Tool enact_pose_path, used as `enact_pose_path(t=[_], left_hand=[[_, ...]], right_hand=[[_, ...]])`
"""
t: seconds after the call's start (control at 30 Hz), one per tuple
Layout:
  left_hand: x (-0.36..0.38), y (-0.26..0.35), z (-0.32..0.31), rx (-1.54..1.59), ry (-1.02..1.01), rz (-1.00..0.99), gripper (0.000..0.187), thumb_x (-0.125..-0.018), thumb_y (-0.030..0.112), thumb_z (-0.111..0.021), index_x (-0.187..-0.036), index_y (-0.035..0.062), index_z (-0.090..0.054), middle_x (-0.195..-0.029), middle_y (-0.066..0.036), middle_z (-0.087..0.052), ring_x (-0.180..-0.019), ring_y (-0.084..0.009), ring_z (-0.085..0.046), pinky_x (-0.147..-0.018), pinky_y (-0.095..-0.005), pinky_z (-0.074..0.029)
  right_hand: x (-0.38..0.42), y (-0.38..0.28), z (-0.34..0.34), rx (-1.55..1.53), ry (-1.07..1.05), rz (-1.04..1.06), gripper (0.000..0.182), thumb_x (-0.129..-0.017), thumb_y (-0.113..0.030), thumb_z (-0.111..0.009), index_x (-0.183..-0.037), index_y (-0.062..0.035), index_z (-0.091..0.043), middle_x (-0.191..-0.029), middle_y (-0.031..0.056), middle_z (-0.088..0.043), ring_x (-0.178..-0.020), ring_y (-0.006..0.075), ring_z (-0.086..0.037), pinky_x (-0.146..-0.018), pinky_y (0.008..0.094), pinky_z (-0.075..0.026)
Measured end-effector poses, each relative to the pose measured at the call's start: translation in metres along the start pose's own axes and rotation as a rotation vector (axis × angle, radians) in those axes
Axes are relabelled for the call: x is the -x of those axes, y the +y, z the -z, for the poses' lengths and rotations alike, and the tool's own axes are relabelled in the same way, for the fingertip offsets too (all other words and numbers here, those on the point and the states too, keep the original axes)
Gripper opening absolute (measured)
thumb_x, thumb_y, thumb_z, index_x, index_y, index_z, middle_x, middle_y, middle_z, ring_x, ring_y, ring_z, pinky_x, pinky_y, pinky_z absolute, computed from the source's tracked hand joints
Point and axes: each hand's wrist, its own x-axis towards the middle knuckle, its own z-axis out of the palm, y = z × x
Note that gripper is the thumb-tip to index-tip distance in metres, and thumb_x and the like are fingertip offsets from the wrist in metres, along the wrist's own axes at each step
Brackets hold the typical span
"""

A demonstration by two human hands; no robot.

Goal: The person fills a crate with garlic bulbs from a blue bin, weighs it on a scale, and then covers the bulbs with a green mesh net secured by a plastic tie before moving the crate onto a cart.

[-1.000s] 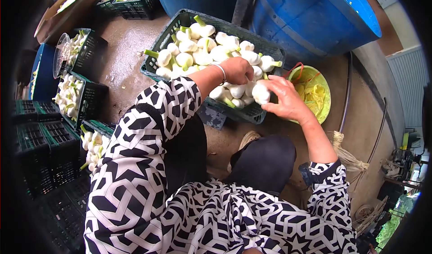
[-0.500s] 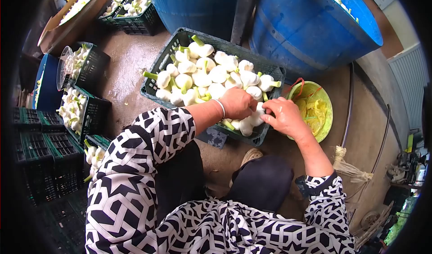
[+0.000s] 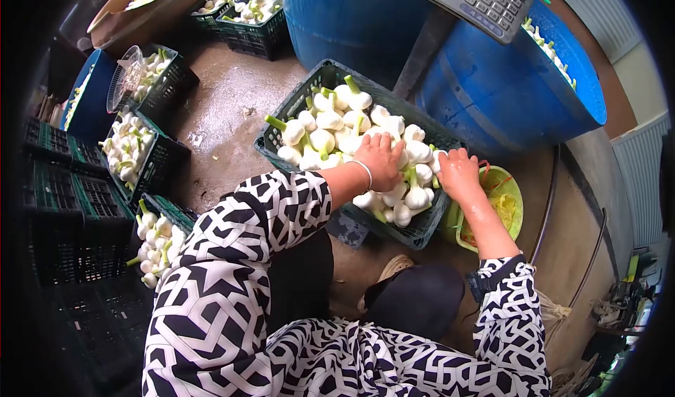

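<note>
Garlic bulbs (image 3: 329, 120) with short green stalks fill a dark green plastic crate (image 3: 411, 234) in front of me. My left hand (image 3: 383, 162), with a white bangle at the wrist, lies on the bulbs with its fingers spread. At the crate's right end is my right hand (image 3: 460, 178), its fingers stretched forward beside a bulb near the rim. It looks open, though its palm side is hidden. Just beyond that hand stands a yellow-green bucket (image 3: 519, 211) with yellow scraps inside.
A scale's keypad display (image 3: 485, 3) juts in at the top, before large blue barrels (image 3: 492, 88). More garlic crates (image 3: 165, 161) line the left, near stacked black crates (image 3: 56, 193). A hose (image 3: 547, 214) runs along the floor at right.
My hands have moved apart from the bulb they were both at. The left now lies flat on the pile, the right at the crate's end. The view has shifted, bringing the scale in.
</note>
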Motion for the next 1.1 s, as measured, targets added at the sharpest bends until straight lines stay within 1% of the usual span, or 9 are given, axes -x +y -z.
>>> enact_pose_path(t=[0.13, 0.27, 0.37, 0.4, 0.6, 0.73, 0.8, 0.93, 1.1], left_hand=[[0.017, -0.030, 0.018, -0.019, -0.146, -0.145, 0.069, -0.093, 0.048, -0.044, -0.144, 0.0022, -0.036, -0.152, -0.015, -0.030, -0.143, -0.0334, -0.022, -0.114, -0.0559, -0.017], [0.031, -0.063, -0.008, -0.032, 0.009, -0.324, 0.071, -0.095, 0.057, -0.037, -0.145, 0.0065, -0.035, -0.156, -0.009, -0.024, -0.146, -0.0306, -0.013, -0.115, -0.0572, -0.014], [0.022, -0.056, -0.015, -0.032, 0.032, -0.330, 0.075, -0.094, 0.062, -0.034, -0.146, 0.0080, -0.034, -0.156, -0.010, -0.025, -0.146, -0.0319, -0.013, -0.115, -0.0570, -0.013], [0.019, -0.056, -0.013, -0.014, 0.024, -0.328, 0.075, -0.094, 0.062, -0.034, -0.146, 0.0078, -0.034, -0.155, -0.011, -0.026, -0.146, -0.0324, -0.014, -0.115, -0.0567, -0.013], [0.055, -0.100, 0.021, 0.341, 0.351, -0.213, 0.027, -0.085, 0.032, -0.064, -0.103, 0.0152, -0.073, -0.127, -0.010, -0.058, -0.127, -0.0294, -0.047, -0.111, -0.0515, -0.024], [0.074, -0.175, 0.036, -0.081, 0.588, 0.343, 0.053, -0.082, 0.030, -0.065, -0.127, 0.0047, -0.054, -0.136, -0.023, -0.047, -0.130, -0.0392, -0.039, -0.109, -0.0492, -0.027], [0.093, -0.169, 0.040, 0.076, 0.342, 0.287, 0.057, -0.082, 0.027, -0.067, -0.131, 0.0045, -0.050, -0.136, -0.024, -0.046, -0.127, -0.0406, -0.043, -0.106, -0.0488, -0.033], [0.093, -0.102, 0.041, 0.709, 0.320, -0.132, 0.048, -0.079, 0.020, -0.069, -0.122, 0.0031, -0.057, -0.134, -0.022, -0.049, -0.119, -0.0392, -0.050, -0.100, -0.0458, -0.041], [0.036, -0.093, 0.000, 0.885, 0.063, -0.481, 0.043, -0.077, 0.019, -0.069, -0.116, 0.0046, -0.060, -0.132, -0.017, -0.051, -0.118, -0.0355, -0.052, -0.098, -0.0427, -0.043]], right_hand=[[-0.013, 0.010, -0.013, 0.100, 0.099, 0.045, 0.017, -0.079, -0.021, -0.066, -0.087, -0.0066, -0.063, -0.079, 0.0080, -0.065, -0.083, 0.0266, -0.059, -0.069, 0.0436, -0.041], [-0.009, 0.022, 0.046, -0.798, 0.131, -0.256, 0.020, -0.089, -0.019, -0.064, -0.098, -0.0022, -0.066, -0.091, 0.0095, -0.071, -0.090, 0.0247, -0.066, -0.079, 0.0376, -0.049], [-0.035, -0.019, 0.061, -1.436, 0.329, -0.058, 0.022, -0.093, -0.010, -0.062, -0.113, -0.0006, -0.062, -0.099, 0.0030, -0.068, -0.093, 0.0066, -0.058, -0.085, 0.0256, -0.048], [-0.047, -0.036, 0.066, -1.463, 0.326, 0.006, 0.024, -0.092, -0.010, -0.063, -0.115, -0.0032, -0.061, -0.102, 0.0051, -0.069, -0.094, 0.0092, -0.061, -0.084, 0.0261, -0.049], [-0.147, -0.089, -0.026, -0.592, 0.438, 0.259, 0.016, -0.078, -0.009, -0.063, -0.094, -0.0119, -0.061, -0.082, 0.0082, -0.064, -0.086, 0.0300, -0.061, -0.075, 0.0450, -0.050], [-0.151, -0.082, -0.005, -0.596, 0.215, 0.258, 0.016, -0.077, -0.008, -0.062, -0.092, -0.0137, -0.061, -0.079, 0.0047, -0.062, -0.086, 0.0285, -0.059, -0.075, 0.0438, -0.049], [-0.152, -0.072, 0.011, -0.556, 0.143, 0.319, 0.016, -0.077, -0.008, -0.062, -0.092, -0.0141, -0.062, -0.078, 0.0041, -0.062, -0.085, 0.0282, -0.059, -0.074, 0.0427, -0.050], [-0.156, -0.076, 0.013, -0.663, 0.215, 0.460, 0.011, -0.077, -0.006, -0.062, -0.085, -0.0121, -0.061, -0.077, 0.0034, -0.062, -0.080, 0.0277, -0.060, -0.071, 0.0391, -0.051], [-0.168, -0.086, 0.003, -0.557, 0.347, 0.453, 0.021, -0.073, 0.001, -0.064, -0.091, -0.0090, -0.064, -0.083, 0.0035, -0.065, -0.083, 0.0253, -0.060, -0.070, 0.0363, -0.052]])
